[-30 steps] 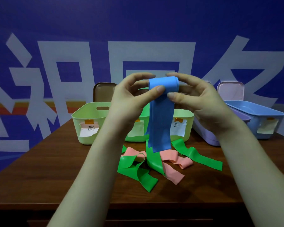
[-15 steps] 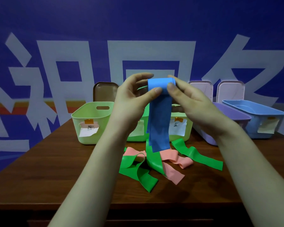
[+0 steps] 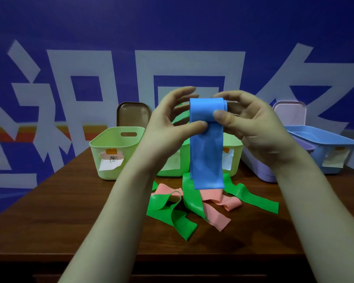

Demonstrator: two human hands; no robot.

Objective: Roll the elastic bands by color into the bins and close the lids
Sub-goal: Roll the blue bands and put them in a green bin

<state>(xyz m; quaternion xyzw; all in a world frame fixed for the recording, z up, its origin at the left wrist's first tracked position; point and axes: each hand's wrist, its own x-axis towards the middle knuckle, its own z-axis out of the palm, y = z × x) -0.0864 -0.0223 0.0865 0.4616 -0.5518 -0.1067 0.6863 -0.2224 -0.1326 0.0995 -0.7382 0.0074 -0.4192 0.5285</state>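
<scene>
Blue backdrop with blocky white characters fills the back, dark wood-grain table below it. Rounded plastic bins along the far edge: pale green bin on the left, lavender bin and blue bin on the right. My arms block the ones in the middle. Glossy green bands and matte pink bands lie tangled on the wood. Left hand and right hand are close together, both pinching the rolled top of the blue band, tail hanging flat above the pile.
</scene>
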